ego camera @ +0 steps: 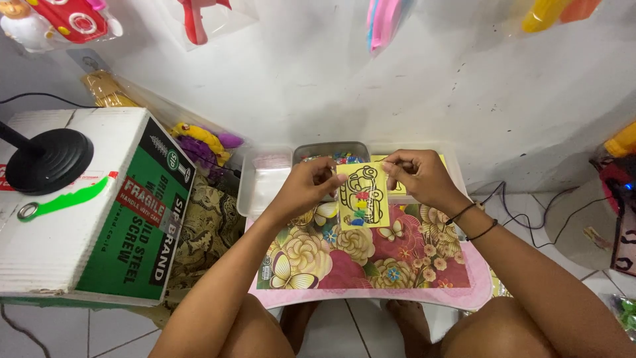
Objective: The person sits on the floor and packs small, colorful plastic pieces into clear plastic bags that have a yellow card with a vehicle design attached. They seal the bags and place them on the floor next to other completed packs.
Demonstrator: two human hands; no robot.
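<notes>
A small yellow card (pixel 363 197) with a black car outline and a few coloured patches hangs upright between my two hands. My left hand (pixel 306 187) pinches its upper left edge. My right hand (pixel 419 176) grips its upper right corner; two dark bands circle that wrist. The card is held above a small pink table with a flower-and-butterfly top (pixel 371 265). Behind the card lies a clear tray (pixel 266 179) and a grey tub (pixel 331 151) of small coloured pieces.
A green-and-white cardboard box (pixel 93 212) stands at left with a black round stand base (pixel 46 159) and a green knife (pixel 63 202) on it. Bagged toys hang on the white wall. Cables (pixel 523 212) trail at right. My knees are below the table.
</notes>
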